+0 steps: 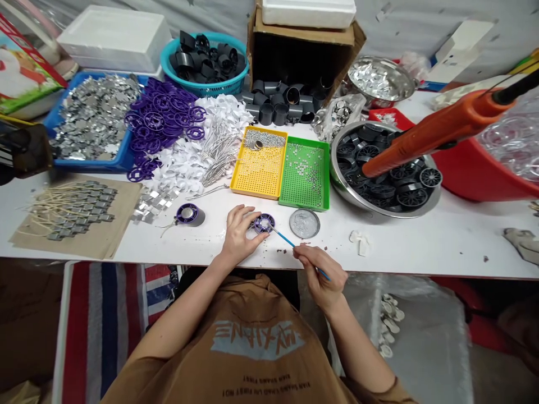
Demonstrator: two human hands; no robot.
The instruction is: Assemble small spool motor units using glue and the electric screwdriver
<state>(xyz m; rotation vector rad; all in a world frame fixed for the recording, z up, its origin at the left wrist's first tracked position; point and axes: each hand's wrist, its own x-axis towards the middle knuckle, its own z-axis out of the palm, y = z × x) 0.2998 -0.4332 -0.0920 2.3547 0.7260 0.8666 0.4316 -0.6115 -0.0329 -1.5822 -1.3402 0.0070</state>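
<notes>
My left hand (241, 234) is closed around the side of a small round part with a purple ring (264, 223), thumb and fingers on its rim. In my right hand (322, 272) is a thin blue brush (286, 239), held like a pen, its tip touching the middle of the purple-ringed part. A shallow round dish of grey paste (304, 224) lies just right of that part. Further left stands a black cylinder with a purple ring (189, 214) and a silver disc on top.
Behind my hands are a yellow tray (257, 174) and a green tray (304, 179) with small metal pieces. An orange tool (438, 134) slants over a steel bowl (385, 209) of black wheels. Purple rings (164, 112) and white pieces (185, 163) are heaped at the left.
</notes>
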